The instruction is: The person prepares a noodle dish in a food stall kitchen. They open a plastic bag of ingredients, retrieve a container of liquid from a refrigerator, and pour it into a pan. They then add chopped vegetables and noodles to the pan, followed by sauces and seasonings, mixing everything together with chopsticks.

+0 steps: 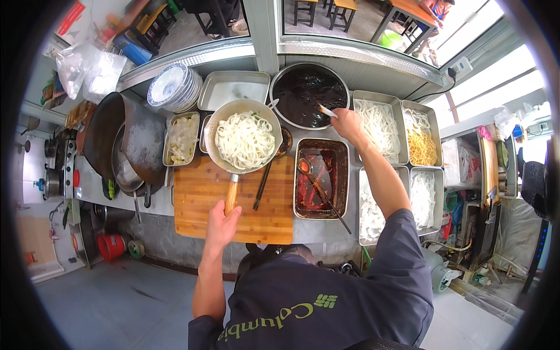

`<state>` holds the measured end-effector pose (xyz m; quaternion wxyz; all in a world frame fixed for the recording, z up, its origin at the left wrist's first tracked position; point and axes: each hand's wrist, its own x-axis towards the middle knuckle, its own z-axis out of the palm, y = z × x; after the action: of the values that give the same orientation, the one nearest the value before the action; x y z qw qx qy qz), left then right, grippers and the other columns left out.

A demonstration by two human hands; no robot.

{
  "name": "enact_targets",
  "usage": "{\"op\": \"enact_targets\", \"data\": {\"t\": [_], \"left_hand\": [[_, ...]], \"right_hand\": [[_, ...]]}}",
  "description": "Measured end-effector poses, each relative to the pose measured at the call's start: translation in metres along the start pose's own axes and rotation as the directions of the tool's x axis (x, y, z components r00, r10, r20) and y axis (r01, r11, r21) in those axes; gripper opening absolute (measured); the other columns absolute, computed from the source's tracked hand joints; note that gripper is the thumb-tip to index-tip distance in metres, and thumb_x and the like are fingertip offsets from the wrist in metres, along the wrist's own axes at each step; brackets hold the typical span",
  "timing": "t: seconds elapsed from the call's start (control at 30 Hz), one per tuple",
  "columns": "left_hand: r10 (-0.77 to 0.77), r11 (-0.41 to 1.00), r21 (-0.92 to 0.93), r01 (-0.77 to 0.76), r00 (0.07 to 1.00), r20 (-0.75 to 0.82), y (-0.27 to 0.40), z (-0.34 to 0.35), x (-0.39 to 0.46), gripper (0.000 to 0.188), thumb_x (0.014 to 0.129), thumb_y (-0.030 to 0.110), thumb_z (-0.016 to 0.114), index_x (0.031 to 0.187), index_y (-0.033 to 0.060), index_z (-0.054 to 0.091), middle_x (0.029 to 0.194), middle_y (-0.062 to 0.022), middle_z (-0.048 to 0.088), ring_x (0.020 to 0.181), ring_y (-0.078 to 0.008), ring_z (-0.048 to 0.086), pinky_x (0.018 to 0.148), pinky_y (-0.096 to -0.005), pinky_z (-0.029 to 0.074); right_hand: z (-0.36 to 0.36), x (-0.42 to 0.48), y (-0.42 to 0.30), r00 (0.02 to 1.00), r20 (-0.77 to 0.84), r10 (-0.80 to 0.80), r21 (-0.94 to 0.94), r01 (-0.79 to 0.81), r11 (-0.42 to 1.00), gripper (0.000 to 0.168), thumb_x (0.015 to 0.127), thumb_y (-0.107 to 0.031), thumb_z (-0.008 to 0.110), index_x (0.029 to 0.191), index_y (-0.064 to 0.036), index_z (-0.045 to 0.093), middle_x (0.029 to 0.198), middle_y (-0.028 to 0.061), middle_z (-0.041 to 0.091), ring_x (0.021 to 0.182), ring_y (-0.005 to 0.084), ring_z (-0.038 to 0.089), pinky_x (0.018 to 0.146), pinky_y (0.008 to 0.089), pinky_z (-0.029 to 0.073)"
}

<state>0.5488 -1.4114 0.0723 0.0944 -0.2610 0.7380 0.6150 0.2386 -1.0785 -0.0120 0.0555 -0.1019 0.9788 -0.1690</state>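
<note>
My left hand [222,225] is closed around the wooden handle of a metal saucepan [276,146]. Wide white noodles [245,140] fill much of the pan, which is above the far edge of a wooden cutting board [210,188]. My right hand [348,125] grips a small white utensil [327,110] with a brownish end, over the right side of a round metal basin of dark liquid [306,94]. Its exact kind is unclear. Dark chopsticks [261,188] lie on the board. Right of them, a ladle [321,190] rests in a rectangular pan of red sauce [323,153].
Metal trays of white noodles [378,131] and yellow noodles [422,151] line the right side. Stacked plates [168,85], an empty-looking metal tray [234,89] and a tray of pale chopped food [181,138] stand left. A large dark metal shield [105,127] surrounds a pot further left.
</note>
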Motion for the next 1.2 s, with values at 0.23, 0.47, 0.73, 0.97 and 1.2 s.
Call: {"op": "enact_targets", "data": {"t": [0.23, 0.47, 0.73, 0.97, 1.2], "left_hand": [[-0.030, 1.000, -0.004, 0.030, 0.999, 0.016, 0.014, 0.004, -0.005, 0.016, 0.094, 0.012, 0.064, 0.087, 0.0044, 0.053, 0.064, 0.0049, 0.047, 0.052, -0.0023, 0.041, 0.043, -0.0237, 0.032], [-0.013, 1.000, -0.001, 0.013, 1.000, 0.024, 0.008, 0.005, -0.003, 0.017, 0.093, 0.011, 0.064, 0.084, 0.0046, 0.051, 0.065, 0.0047, 0.048, 0.053, -0.0027, 0.041, 0.045, -0.0242, 0.032], [-0.027, 1.000, 0.006, 0.027, 0.999, 0.035, 0.008, 0.008, -0.002, 0.021, 0.094, 0.011, 0.064, 0.081, 0.0057, 0.049, 0.065, 0.0043, 0.048, 0.054, -0.0029, 0.041, 0.045, -0.0245, 0.032], [-0.045, 0.999, -0.015, 0.046, 0.998, 0.051, 0.014, 0.012, -0.002, 0.017, 0.094, 0.011, 0.064, 0.084, 0.0052, 0.052, 0.066, 0.0050, 0.048, 0.054, -0.0025, 0.041, 0.045, -0.0239, 0.032], [-0.059, 0.998, 0.013, 0.058, 0.994, 0.088, 0.023, 0.017, 0.002, 0.013, 0.094, 0.012, 0.064, 0.089, 0.0031, 0.056, 0.066, 0.0044, 0.049, 0.054, -0.0031, 0.042, 0.046, -0.0243, 0.034]], "right_hand": [[0.007, 0.005, -0.001, 0.965, 0.194, 0.176, 0.320, -0.232, 0.919, 0.032, 0.083, -0.028, 0.062, 0.106, -0.009, 0.075, 0.095, 0.0206, 0.073, 0.093, 0.0345, 0.070, 0.085, 0.0424, 0.054], [-0.012, -0.006, 0.006, 0.971, 0.157, 0.178, 0.476, -0.232, 0.848, 0.033, 0.084, -0.027, 0.065, 0.106, -0.004, 0.075, 0.095, 0.0193, 0.074, 0.094, 0.0291, 0.071, 0.085, 0.0393, 0.053], [-0.014, -0.013, 0.019, 0.984, -0.171, 0.050, 0.206, -0.014, 0.979, 0.034, 0.086, -0.027, 0.062, 0.112, -0.007, 0.072, 0.094, 0.0212, 0.072, 0.092, 0.0386, 0.069, 0.083, 0.0460, 0.053], [-0.027, -0.021, 0.000, 0.994, -0.057, 0.091, 0.146, -0.082, 0.986, 0.032, 0.086, -0.027, 0.062, 0.110, -0.010, 0.073, 0.094, 0.0231, 0.071, 0.092, 0.0380, 0.069, 0.083, 0.0456, 0.054], [-0.023, -0.013, 0.013, 0.967, 0.124, 0.223, 0.527, -0.254, 0.811, 0.033, 0.085, -0.028, 0.065, 0.108, -0.006, 0.074, 0.091, 0.0170, 0.073, 0.089, 0.0261, 0.070, 0.082, 0.0385, 0.053]]}}
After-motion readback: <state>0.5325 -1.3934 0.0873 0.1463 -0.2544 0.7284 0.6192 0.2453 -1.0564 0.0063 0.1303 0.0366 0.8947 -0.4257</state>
